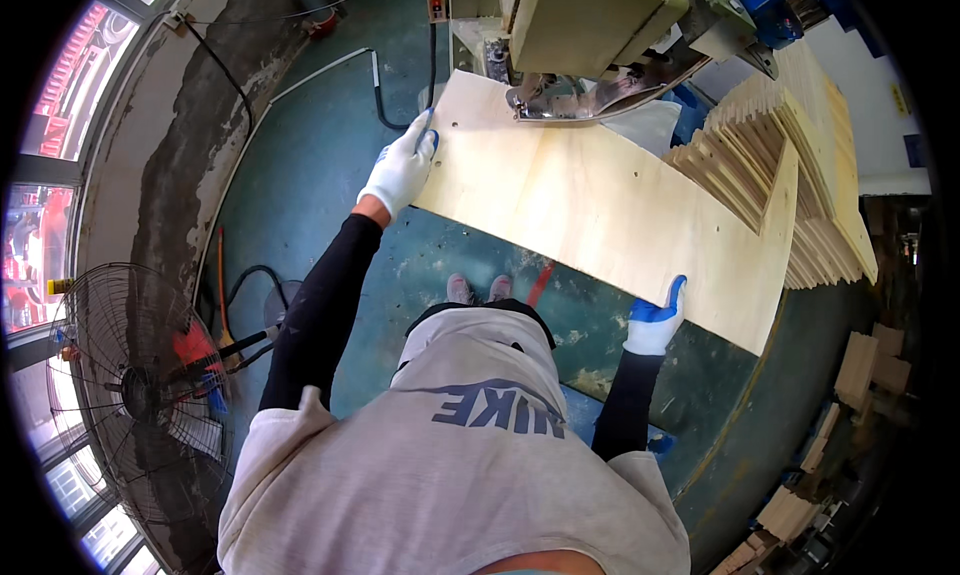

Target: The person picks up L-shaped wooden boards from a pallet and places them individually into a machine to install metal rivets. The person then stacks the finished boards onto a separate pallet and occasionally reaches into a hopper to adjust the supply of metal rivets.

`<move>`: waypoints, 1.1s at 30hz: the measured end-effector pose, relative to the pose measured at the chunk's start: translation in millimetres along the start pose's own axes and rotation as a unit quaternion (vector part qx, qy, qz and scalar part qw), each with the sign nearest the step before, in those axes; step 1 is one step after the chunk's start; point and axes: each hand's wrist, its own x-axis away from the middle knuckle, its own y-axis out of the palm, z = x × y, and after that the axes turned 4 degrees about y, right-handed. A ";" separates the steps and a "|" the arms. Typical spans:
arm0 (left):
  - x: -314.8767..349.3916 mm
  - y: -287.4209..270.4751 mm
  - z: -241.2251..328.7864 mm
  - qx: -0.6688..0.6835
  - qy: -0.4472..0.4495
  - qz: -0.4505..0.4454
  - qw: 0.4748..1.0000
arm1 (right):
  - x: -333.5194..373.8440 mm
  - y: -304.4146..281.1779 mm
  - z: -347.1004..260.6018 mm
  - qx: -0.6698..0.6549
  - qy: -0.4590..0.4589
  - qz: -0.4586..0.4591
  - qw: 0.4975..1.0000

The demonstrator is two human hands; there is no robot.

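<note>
A long pale plywood panel (570, 205) with several small holes lies slantwise in front of me, its far edge under the metal guard of a green machine (590, 25). My left hand (403, 165), in a white glove with blue palm, is closed on the panel's left end. Near the right end of the front edge, my right hand (657, 317) grips the panel, its blue-coated thumb on top and the other fingers hidden underneath. The point where panel and machine meet is partly covered by the guard.
Stacked plywood pieces (750, 140) stand close behind the panel's right end. A large wire-caged fan (140, 390) is at the left by the windows. A switch box (437, 5) with a black cable hangs left of the machine. Wood blocks (857, 368) lie far right.
</note>
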 end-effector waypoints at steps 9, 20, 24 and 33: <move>9.8 4.3 -5.9 0.039 0.005 0.044 0.998 | -11.7 -17.4 10.2 -0.020 -0.006 -0.010 1.000; 58.2 3.1 -8.8 0.119 -0.042 0.055 0.990 | -6.7 -15.0 14.6 -0.032 -0.020 0.021 0.999; 62.1 -3.1 -4.5 0.161 -0.039 0.068 0.984 | 0.3 -6.0 13.9 -0.043 -0.018 0.007 0.999; 54.6 32.8 23.8 0.166 0.014 0.043 0.985 | 16.8 -17.0 -33.9 0.042 -0.086 0.016 0.995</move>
